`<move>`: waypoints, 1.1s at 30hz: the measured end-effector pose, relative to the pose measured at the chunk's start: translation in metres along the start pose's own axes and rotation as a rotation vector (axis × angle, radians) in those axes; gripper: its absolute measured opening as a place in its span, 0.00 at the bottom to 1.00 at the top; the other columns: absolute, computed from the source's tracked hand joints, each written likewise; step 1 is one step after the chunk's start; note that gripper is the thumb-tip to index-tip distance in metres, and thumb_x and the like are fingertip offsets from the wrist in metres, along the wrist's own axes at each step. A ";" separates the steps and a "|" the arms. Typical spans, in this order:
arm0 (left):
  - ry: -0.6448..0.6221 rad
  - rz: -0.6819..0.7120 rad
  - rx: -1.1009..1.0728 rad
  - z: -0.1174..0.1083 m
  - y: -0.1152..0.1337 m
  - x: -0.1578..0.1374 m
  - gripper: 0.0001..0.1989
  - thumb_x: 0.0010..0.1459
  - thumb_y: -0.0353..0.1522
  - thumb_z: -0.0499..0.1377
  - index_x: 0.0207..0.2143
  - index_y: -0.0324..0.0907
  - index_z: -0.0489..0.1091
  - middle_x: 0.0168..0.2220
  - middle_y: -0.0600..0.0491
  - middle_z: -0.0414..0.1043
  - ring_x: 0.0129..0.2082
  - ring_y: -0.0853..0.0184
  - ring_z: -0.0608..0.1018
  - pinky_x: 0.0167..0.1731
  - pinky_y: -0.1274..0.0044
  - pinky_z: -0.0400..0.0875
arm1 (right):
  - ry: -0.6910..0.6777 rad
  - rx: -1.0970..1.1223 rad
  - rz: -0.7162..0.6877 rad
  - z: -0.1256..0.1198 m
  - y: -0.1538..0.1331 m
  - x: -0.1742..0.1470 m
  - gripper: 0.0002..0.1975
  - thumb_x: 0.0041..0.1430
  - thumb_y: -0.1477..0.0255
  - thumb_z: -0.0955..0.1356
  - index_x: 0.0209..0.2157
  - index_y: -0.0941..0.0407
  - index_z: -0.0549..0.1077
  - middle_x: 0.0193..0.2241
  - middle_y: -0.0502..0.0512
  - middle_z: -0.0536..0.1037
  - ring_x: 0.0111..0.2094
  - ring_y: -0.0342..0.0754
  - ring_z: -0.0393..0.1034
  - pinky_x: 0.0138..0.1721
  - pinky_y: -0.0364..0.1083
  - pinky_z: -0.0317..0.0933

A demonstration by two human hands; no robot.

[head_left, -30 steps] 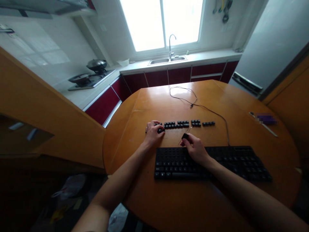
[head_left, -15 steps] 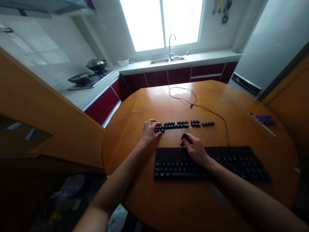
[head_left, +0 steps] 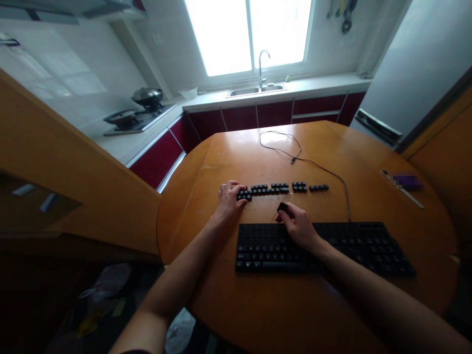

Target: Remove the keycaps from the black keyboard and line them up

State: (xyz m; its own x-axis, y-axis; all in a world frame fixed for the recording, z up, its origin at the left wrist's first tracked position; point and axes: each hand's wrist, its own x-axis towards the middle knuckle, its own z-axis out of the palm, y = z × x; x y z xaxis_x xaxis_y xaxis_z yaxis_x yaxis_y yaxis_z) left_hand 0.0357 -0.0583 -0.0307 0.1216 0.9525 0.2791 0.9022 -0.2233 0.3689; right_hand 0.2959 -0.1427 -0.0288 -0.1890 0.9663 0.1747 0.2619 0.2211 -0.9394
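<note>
A black keyboard [head_left: 276, 266] lies in front of me on the wooden table, its upper left rows bare of keycaps. Loose black keycaps [head_left: 279, 188] stand in small groups in a line beyond it. At the line's left end, my left hand [head_left: 229, 196] has its thumb and fingers closed about a group of keycaps [head_left: 245, 194], touching them. My right hand [head_left: 297, 223], over the keyboard's back edge, grips a keycap puller [head_left: 282, 207] with a small black handle and thin wires. Whether a keycap sits in the wires is too small to tell.
The keyboard cable [head_left: 324, 171] runs back across the round table [head_left: 236, 162] into a loop. A white stick-like thing [head_left: 409, 197] and a blurred purple thing [head_left: 407, 182] lie at the right. A counter with a sink [head_left: 243, 92] stands behind.
The view has shifted very slightly. Both hands, the keycap puller and the keycaps stay essentially where they were.
</note>
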 end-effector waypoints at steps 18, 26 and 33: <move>0.072 0.045 -0.055 0.008 0.015 -0.007 0.20 0.51 0.33 0.68 0.48 0.48 0.74 0.53 0.50 0.67 0.54 0.54 0.65 0.56 0.63 0.62 | -0.014 0.012 -0.007 0.001 0.001 0.000 0.11 0.67 0.65 0.64 0.34 0.57 0.72 0.30 0.55 0.79 0.32 0.49 0.75 0.31 0.44 0.64; 0.091 0.132 -0.100 -0.001 0.023 -0.007 0.18 0.55 0.36 0.67 0.48 0.46 0.74 0.51 0.48 0.69 0.53 0.56 0.68 0.56 0.64 0.64 | -0.082 -0.085 -0.057 -0.014 -0.011 0.004 0.10 0.66 0.67 0.65 0.33 0.57 0.73 0.29 0.54 0.78 0.31 0.48 0.72 0.29 0.44 0.62; -0.129 0.510 -0.372 -0.005 0.051 -0.021 0.08 0.65 0.35 0.58 0.42 0.44 0.75 0.42 0.48 0.75 0.46 0.62 0.75 0.50 0.68 0.70 | -0.520 -0.163 -0.119 -0.046 -0.024 0.009 0.12 0.62 0.70 0.67 0.24 0.57 0.72 0.21 0.46 0.70 0.24 0.42 0.60 0.26 0.42 0.54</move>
State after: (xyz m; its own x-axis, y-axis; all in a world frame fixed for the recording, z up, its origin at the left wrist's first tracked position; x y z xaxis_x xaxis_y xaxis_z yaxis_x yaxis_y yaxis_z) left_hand 0.0771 -0.0908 -0.0130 0.5672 0.7196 0.4007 0.5170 -0.6898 0.5069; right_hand 0.3317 -0.1335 0.0092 -0.6575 0.7502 0.0694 0.3456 0.3822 -0.8570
